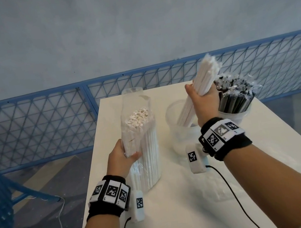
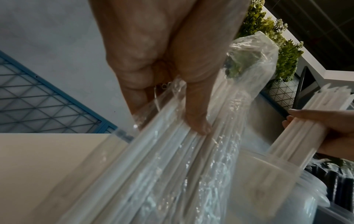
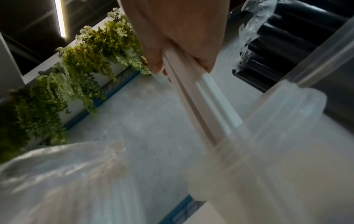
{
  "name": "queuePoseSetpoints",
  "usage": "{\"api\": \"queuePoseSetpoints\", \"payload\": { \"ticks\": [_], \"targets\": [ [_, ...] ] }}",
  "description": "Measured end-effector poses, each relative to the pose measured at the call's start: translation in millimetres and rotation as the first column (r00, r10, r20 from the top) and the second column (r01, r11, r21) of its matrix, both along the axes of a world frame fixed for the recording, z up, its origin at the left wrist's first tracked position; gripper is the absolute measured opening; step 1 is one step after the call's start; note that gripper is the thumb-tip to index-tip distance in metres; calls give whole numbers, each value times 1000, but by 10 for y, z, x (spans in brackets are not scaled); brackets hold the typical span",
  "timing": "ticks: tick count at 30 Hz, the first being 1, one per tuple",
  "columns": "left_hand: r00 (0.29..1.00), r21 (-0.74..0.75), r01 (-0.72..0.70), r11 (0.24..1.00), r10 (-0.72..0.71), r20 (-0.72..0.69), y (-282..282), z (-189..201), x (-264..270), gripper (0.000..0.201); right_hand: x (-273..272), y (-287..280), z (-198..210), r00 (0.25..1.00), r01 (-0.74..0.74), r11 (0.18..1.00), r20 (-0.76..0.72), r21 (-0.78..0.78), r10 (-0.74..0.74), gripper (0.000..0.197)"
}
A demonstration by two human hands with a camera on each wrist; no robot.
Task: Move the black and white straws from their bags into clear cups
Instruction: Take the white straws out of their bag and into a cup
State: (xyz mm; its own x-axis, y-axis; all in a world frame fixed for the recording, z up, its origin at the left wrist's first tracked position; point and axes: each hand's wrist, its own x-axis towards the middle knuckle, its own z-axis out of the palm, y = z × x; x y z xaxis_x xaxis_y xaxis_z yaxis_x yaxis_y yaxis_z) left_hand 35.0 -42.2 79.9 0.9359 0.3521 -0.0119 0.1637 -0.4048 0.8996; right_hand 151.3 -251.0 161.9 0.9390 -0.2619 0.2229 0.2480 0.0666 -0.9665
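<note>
Glossy film, matt paper-like straws, frosted plastic

The bag of white straws (image 1: pixel 144 144) is showing thin, crinkled, glossy clear plastic film; the white straws (image 1: pixel 203 83) are looking matt and smooth. The clear cup (image 1: pixel 177 129) is appearing as frosted, translucent plastic, the black straws (image 1: pixel 236 98) are glinting in shiny wrappers, and the table (image 1: pixel 178 198) is reading as smooth matt white.
</note>
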Motion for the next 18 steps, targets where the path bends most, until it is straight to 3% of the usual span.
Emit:
{"api": "queuePoseSetpoints", "payload": {
  "ticks": [5,7,9,11,14,16,18],
  "targets": [
    [1000,-6,-7,1000,7,-7,-20,17,-24,49,-45,67,58,992,-18,998,127,-62,26,24],
    [1000,5,-11,1000,11,-12,-21,12,-26,44,-152,116,162,968,42,988,252,-147,-3,25],
    [1000,11,-17,1000,17,-11,-21,-4,-25,41,-311,213,248,936,25,963,344,-269,72,22],
    [1000,11,-23,1000,23,-6,-20,-22,-31,42,-475,358,242,930,-97,892,279,-442,239,21],
    [1000,19,-29,999,29,4,-38,-36,-55,44,-587,550,48,934,-232,729,61,-644,351,43],
    [1000,34,-29,999,28,11,-58,-38,-88,44,-606,619,-45,933,-298,660,-65,-690,354,54],
    [1000,44,-29,999,28,11,-75,-24,-119,45,-599,631,-80,910,-369,649,-119,-665,396,57]
  ]
}}
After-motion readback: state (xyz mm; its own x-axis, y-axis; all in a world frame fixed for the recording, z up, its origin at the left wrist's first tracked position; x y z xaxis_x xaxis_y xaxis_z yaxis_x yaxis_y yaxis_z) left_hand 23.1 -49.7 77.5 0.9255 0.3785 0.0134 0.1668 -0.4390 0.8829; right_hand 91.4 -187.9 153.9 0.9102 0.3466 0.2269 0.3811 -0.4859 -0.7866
